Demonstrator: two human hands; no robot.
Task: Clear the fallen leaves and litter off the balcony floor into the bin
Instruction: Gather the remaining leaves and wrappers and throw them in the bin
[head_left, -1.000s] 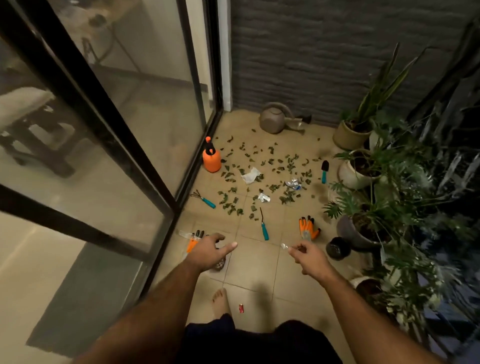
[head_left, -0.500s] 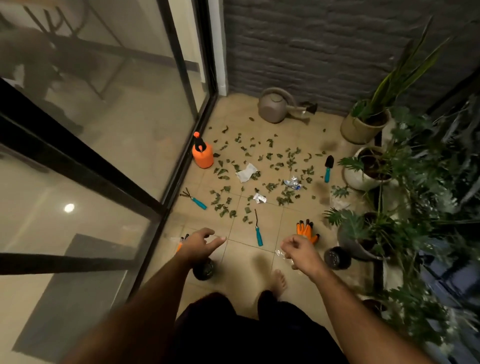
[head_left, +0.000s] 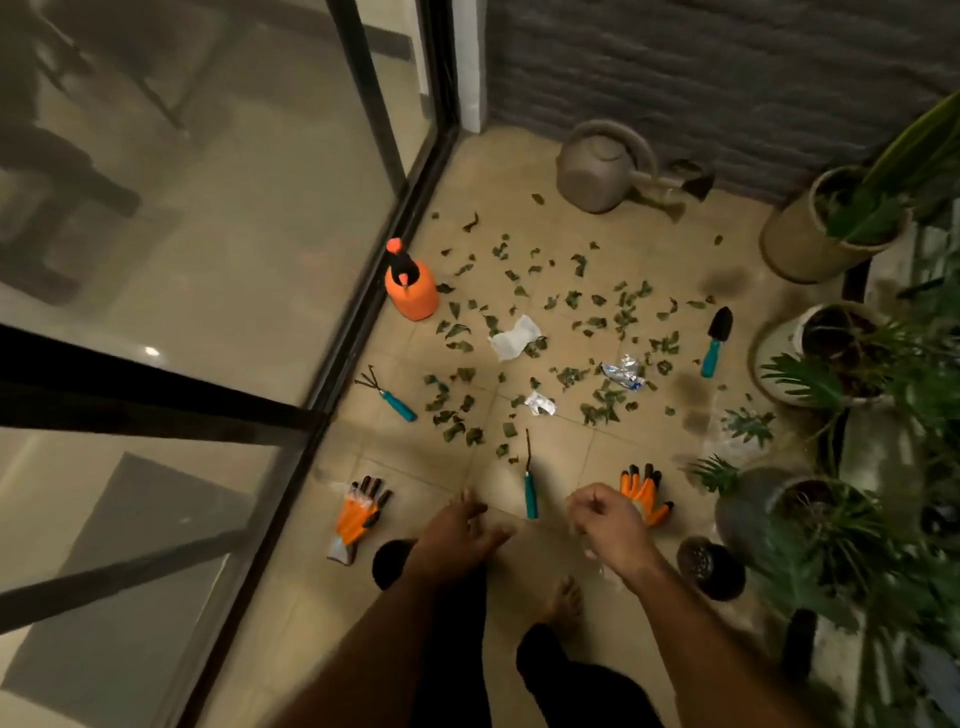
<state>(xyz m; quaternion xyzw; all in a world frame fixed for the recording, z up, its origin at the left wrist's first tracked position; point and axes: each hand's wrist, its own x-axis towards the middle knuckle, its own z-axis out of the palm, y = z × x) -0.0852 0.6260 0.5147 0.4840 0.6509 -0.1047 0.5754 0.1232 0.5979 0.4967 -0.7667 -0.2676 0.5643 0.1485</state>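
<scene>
Loosely curled right hand (head_left: 605, 522) may pinch something clear, I cannot tell, left hand (head_left: 457, 530) spread and empty; leaves (head_left: 571, 332) and crumpled paper (head_left: 514, 338) ahead on the tiles look light, pinched up easily.

Green leaves (head_left: 571, 299), crumpled litter (head_left: 514, 338) scattered over tan floor (head_left: 649, 457)

Leaves (head_left: 571, 332) strewn mid-floor, sprayer (head_left: 411, 291) left beside glass door (head_left: 218, 270), watering can (head_left: 597, 166) behind, pots (head_left: 810, 228) right
</scene>
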